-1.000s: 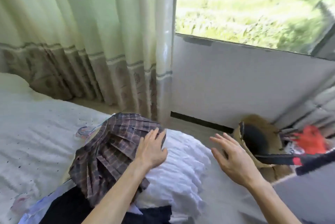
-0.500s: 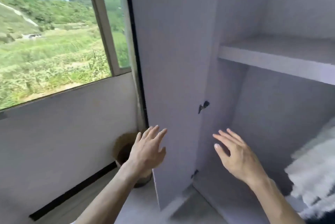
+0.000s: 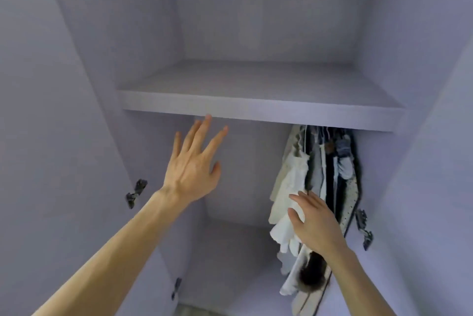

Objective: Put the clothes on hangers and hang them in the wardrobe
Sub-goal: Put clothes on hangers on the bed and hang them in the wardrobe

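inside the open wardrobe [image 3: 256, 21], pale lilac-grey all over, a shelf [image 3: 256, 108] runs across about halfway up the view. below it, pushed over to the right side, a bunch of hanging clothes [image 3: 330, 162] is packed close together. the tops disappear behind the front edge of the shelf, so what they hang from is hidden. the nearest piece is a white ruffled garment [image 3: 289, 187], behind it there are darker blue and black pieces, and low down there's a dark fuzzy bit [image 3: 311, 280] i can't really identify.

the left hand [image 3: 190, 170] is raised in the left half of the compartment, back of the hand to the camera, fingers [image 3: 202, 134] straight and spread, with the tips just under the shelf's front edge. can't tell if they touch it.

the right hand [image 3: 316, 223] is lower, right in front of the white ruffled garment, palm towards the clothes. its fingers [image 3: 298, 199] are straight and lie fairly close together, not curled round anything. whether they actually touch the fabric is hard to say, it's a bit blurry there.

dark metal hinges sit on both side walls, one on the left [image 3: 137, 193] and one on the right [image 3: 363, 228] just past the clothes.
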The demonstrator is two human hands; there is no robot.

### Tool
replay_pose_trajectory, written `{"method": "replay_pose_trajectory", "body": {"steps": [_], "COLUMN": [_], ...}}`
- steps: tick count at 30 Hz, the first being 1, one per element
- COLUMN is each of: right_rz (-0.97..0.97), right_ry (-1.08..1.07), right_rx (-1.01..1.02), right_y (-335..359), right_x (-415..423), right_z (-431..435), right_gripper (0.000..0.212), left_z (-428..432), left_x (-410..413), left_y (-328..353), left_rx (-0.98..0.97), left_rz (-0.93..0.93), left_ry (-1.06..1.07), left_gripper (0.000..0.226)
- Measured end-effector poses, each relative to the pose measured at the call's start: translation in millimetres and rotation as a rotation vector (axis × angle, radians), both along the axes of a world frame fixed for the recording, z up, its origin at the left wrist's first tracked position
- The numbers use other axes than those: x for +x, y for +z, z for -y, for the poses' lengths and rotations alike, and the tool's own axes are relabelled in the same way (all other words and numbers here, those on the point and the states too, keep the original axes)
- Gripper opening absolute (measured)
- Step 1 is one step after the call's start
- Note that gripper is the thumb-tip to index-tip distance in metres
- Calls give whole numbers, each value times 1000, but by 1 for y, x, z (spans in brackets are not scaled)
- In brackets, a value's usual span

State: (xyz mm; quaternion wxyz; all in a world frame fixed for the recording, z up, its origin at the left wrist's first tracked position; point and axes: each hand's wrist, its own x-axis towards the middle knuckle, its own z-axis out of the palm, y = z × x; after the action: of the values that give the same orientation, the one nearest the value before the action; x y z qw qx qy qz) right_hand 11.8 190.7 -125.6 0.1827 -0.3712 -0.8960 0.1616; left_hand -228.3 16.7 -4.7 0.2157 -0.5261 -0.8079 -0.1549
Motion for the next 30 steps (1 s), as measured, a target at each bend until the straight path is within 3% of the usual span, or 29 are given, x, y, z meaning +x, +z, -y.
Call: {"method": "replay_pose_trajectory", "body": {"steps": [5, 10, 17, 19, 22, 24, 27, 30], "right_rz": [75, 171, 300, 303, 204, 114, -177, -530], "right_ry": [-155, -246, -355, -388, -392, -376, -353, -332], "right_rx": [-117, -107, -302, -307, -312, -375, -654, -924], "right_y": [-2, 18, 14, 6, -5, -9, -4, 10], "right_x": [0, -34, -92, -106, -121, -127, -133, -132], "right_z": [-35, -68, -123, -130, -132, -135, -136, -128], "right_gripper": [55, 66, 69, 61, 43, 44, 46, 31], "left_z": [-87, -133, -159, -164, -171, -174, -178, -181], "left_x": [-30, -62, -78, -83, -89, -93, -97, -99], "left_y": [35, 16, -7, -13, -17, -19, -21, -23], "left_rx": [77, 88, 267, 317, 358, 387, 442, 469], "left_rz": [-70, -56, -131, -173, -221, -244, -281, -317], "left_ry": [-44, -31, -64, -81, -100, -114, -135, -138], "left_gripper": [77, 66, 68, 69, 70, 69, 68, 71]}}
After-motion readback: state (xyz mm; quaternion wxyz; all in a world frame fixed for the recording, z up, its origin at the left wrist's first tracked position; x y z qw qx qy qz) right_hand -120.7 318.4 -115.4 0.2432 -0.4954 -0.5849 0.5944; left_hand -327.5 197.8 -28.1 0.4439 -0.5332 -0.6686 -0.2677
